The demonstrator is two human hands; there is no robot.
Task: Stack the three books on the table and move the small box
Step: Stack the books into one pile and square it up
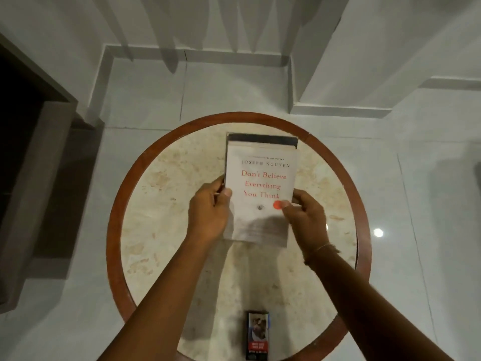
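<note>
Head camera: one wide view from above my forearms, facing steeply down, close over the round bench [156, 178], floor towards 12 o'clock.

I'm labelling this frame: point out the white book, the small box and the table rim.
white book [260, 183]: head view, cover centre.
small box [257, 334]: head view, top face.
table rim [114, 225]: head view, left wooden edge.

It looks like a room in a home: under both hands stands a round stone-topped side table [161, 204] with a wooden rim, on glossy pale floor tiles [416, 194], white skirting [234, 57] beyond them.
</note>
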